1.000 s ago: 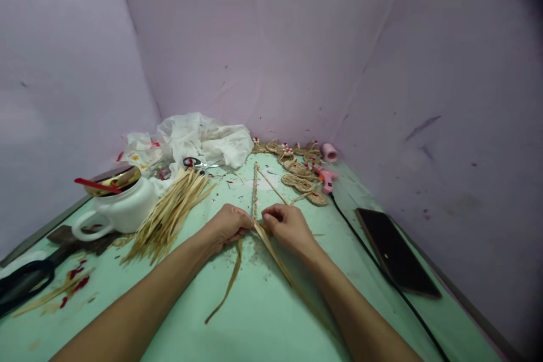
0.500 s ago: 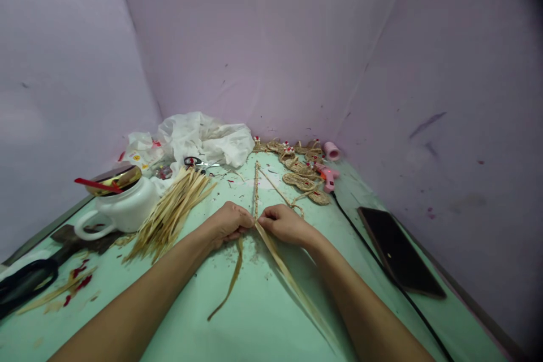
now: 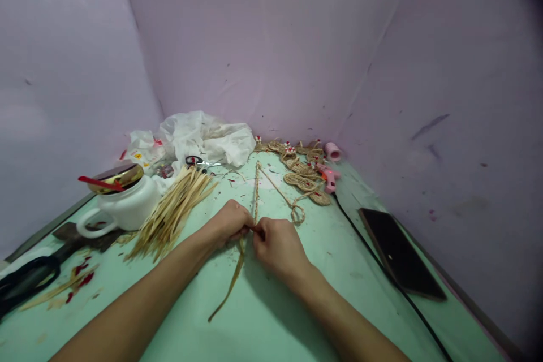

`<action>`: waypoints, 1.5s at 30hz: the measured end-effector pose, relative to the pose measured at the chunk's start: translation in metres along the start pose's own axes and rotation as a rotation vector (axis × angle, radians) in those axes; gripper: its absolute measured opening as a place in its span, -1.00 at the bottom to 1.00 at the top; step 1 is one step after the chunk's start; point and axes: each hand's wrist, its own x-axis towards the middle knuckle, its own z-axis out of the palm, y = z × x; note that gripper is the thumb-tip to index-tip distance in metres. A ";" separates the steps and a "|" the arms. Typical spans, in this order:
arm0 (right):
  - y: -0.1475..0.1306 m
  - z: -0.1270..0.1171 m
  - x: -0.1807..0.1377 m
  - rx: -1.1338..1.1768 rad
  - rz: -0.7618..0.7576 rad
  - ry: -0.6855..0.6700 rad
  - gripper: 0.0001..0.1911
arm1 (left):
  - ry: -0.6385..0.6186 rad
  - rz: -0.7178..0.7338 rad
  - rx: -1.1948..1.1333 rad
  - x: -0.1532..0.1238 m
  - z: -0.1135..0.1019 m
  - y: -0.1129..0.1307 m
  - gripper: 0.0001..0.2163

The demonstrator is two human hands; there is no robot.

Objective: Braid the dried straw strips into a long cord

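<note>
A thin braided straw cord (image 3: 257,192) runs away from me up the middle of the table, bends at its far end and comes back to a small loop on the right. Its near end is pinched in my left hand (image 3: 232,220), fingers closed. My right hand (image 3: 278,246) meets it there, closed at the same end of the braid; the strands inside its fingers are hidden. One loose dry strip (image 3: 233,283) trails toward me from below my left hand. To the left lies a bundle of straw strips (image 3: 172,212).
A white mug (image 3: 131,203) stands left, near dark-handled scissors (image 3: 31,280). Small scissors (image 3: 197,161) lie by a white plastic bag (image 3: 207,136). Coiled woven pieces (image 3: 301,182), a pink glue gun (image 3: 328,176) with black cord and a dark phone-like slab (image 3: 401,251) are right.
My right hand has moved slightly left and nearer me, turning so its back shows. The long pale strips that hung below it are now out of sight. My left hand stays almost in place.
</note>
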 end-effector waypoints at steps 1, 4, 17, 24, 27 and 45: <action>-0.001 0.002 -0.003 -0.040 -0.023 0.019 -0.79 | -0.018 0.004 -0.013 0.000 -0.001 -0.001 -0.86; -0.004 0.006 -0.009 -0.078 -0.064 0.005 -0.77 | -0.054 0.023 -0.052 -0.001 -0.001 -0.004 -0.87; 0.012 -0.009 0.020 1.079 0.498 -0.180 -0.93 | -0.126 0.084 -0.097 0.002 -0.005 -0.011 -0.84; 0.012 0.014 0.018 0.810 0.426 -0.203 -0.92 | -0.142 0.087 -0.095 0.001 -0.003 -0.010 -0.88; 0.020 0.022 0.018 0.626 0.333 -0.062 -0.89 | -0.082 0.070 -0.063 -0.003 0.000 -0.006 -0.87; 0.015 0.013 0.018 0.796 0.381 -0.152 -0.87 | -0.037 0.057 0.243 -0.008 -0.015 -0.001 -0.91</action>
